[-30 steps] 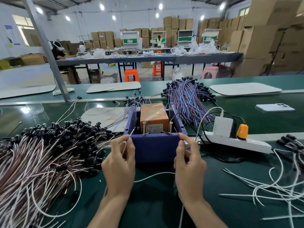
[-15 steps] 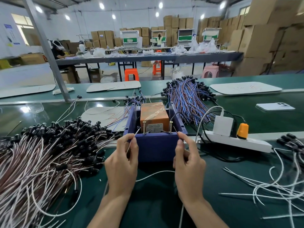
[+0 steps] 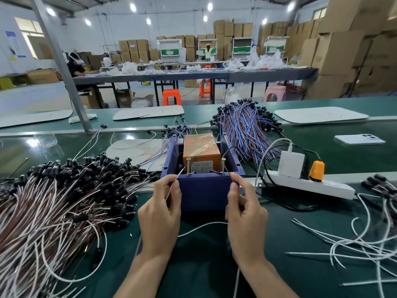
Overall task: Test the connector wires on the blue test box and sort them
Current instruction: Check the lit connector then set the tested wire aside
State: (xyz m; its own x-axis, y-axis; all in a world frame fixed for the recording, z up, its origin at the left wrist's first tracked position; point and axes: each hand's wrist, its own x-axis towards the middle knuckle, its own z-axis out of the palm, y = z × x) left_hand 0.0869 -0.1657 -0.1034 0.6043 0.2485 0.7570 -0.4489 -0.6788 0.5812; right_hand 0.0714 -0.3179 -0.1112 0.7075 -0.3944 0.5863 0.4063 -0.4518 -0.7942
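Observation:
The blue test box stands at the table's middle with an orange unit inside and two upright brass screws on its near rim. My left hand pinches a thin wire end that points toward the left screw. My right hand pinches the other wire end just right of the right screw. A white wire loops below, between my hands. A large pile of brown-white connector wires lies at the left.
A bundle of blue-red wires lies behind the box. A white power strip with a charger and an orange plug sits to the right. Loose white wires spread at the right. A phone lies far right.
Both hands have risen slightly along the box's front, bringing the wire ends closer to the two screws. The box and the piles have not moved.

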